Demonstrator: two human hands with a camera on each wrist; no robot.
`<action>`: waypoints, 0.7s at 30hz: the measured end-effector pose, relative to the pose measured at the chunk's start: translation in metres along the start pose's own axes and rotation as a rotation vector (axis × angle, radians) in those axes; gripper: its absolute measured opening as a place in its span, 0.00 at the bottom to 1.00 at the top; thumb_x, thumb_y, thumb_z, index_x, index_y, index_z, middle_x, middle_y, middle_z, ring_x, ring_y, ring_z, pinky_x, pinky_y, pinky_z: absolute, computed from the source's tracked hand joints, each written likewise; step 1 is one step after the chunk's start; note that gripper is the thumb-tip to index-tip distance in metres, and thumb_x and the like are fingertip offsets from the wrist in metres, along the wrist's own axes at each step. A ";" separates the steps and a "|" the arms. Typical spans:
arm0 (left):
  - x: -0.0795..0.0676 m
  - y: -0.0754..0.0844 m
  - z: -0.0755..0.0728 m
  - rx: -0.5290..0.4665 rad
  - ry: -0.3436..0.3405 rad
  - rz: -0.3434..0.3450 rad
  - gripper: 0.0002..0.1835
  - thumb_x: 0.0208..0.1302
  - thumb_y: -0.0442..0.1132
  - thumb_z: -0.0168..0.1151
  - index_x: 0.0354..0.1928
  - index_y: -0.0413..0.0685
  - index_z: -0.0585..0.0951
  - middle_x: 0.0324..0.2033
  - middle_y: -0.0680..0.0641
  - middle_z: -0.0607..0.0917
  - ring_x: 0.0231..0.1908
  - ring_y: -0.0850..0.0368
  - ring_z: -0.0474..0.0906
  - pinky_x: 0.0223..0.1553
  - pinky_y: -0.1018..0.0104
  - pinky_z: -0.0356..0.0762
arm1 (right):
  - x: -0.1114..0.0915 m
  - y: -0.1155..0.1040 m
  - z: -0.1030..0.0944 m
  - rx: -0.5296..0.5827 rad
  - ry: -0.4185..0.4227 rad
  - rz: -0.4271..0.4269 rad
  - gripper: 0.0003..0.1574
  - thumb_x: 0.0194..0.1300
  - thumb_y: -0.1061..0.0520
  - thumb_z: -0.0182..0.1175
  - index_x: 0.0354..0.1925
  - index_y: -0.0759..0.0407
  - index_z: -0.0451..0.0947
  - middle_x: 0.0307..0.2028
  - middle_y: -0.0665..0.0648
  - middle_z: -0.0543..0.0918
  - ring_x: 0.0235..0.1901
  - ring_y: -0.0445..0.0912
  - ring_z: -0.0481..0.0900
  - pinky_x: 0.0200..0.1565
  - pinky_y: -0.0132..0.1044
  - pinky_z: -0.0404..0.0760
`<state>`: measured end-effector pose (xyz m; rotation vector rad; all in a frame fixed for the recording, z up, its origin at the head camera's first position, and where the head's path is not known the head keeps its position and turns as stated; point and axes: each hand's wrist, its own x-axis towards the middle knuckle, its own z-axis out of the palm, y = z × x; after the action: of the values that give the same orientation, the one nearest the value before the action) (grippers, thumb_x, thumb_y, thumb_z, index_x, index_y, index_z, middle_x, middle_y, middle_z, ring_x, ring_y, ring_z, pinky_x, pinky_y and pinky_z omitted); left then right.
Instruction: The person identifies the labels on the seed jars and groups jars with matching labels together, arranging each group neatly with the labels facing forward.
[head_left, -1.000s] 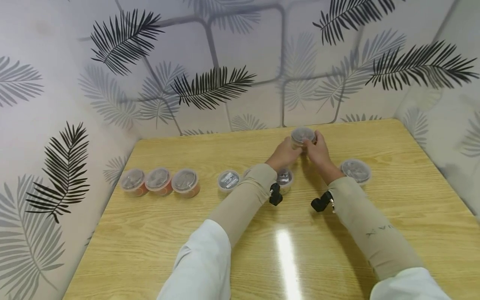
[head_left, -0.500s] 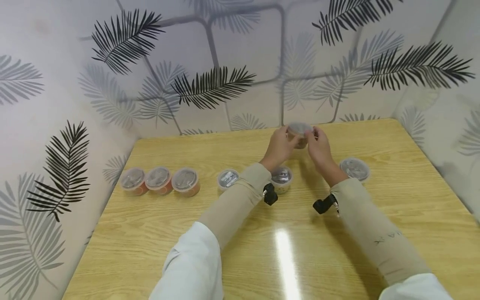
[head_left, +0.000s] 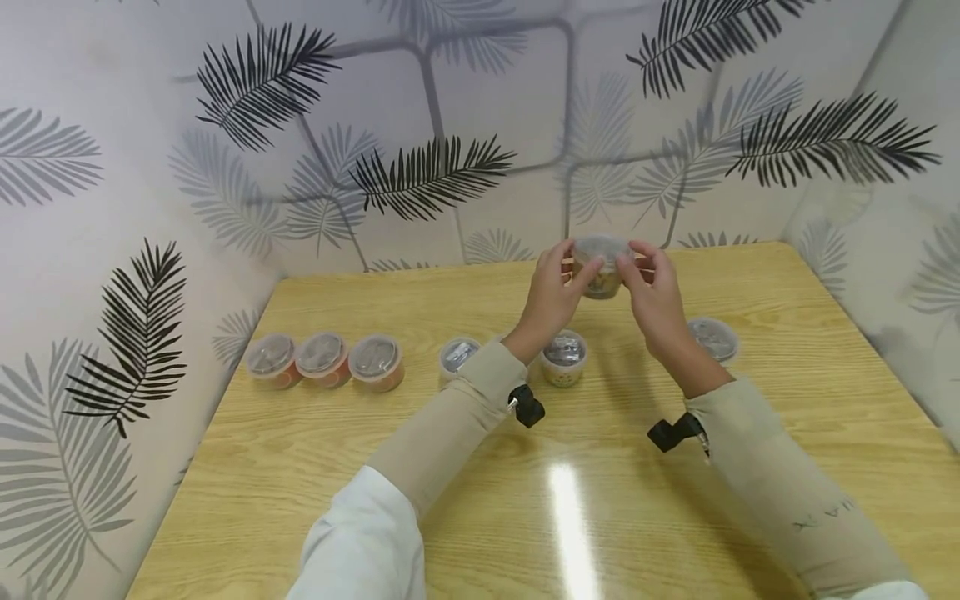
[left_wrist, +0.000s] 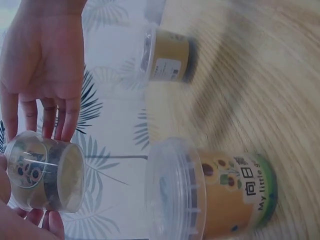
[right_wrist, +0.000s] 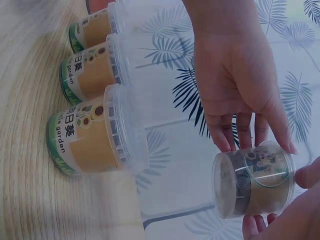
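Both hands grip one clear-lidded plastic tub [head_left: 600,271], lifted above the table's far side. Its side faces the head camera, and a round printed label shows through in the left wrist view. My left hand [head_left: 551,292] holds its left side, with the thumb in front. Thumb and fingers of my right hand [head_left: 656,296] hold the opposite side. Below the left hand stands a tub with a sunflower print [head_left: 564,358]. Another lidded tub [head_left: 459,354] shows partly past the left sleeve. A larger-lidded tub [head_left: 714,340] stands beside the right wrist.
Three orange-red lidded tubs [head_left: 322,360] stand in a row at the left of the wooden table [head_left: 300,492]. The right wrist view shows three sunflower tubs [right_wrist: 92,132] lined up. A leaf-patterned wall [head_left: 495,100] rises behind the table's back edge.
The held tub has risen and tilted, showing its side. Both hands came up with it, wrists moving apart. More of the tub beneath the left wrist shows now.
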<state>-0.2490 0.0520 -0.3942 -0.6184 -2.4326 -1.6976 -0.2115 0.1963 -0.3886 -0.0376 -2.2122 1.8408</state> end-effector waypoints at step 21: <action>-0.054 0.012 0.031 -0.111 -0.019 -0.009 0.33 0.66 0.53 0.54 0.68 0.44 0.60 0.56 0.46 0.67 0.52 0.55 0.69 0.53 0.68 0.71 | -0.047 0.011 -0.034 0.115 -0.054 0.056 0.41 0.69 0.42 0.48 0.71 0.61 0.49 0.67 0.62 0.58 0.64 0.51 0.58 0.63 0.35 0.60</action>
<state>-0.1913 0.0701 -0.4127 -0.6396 -2.3704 -1.8483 -0.1601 0.2222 -0.4029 -0.0287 -2.1564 2.0192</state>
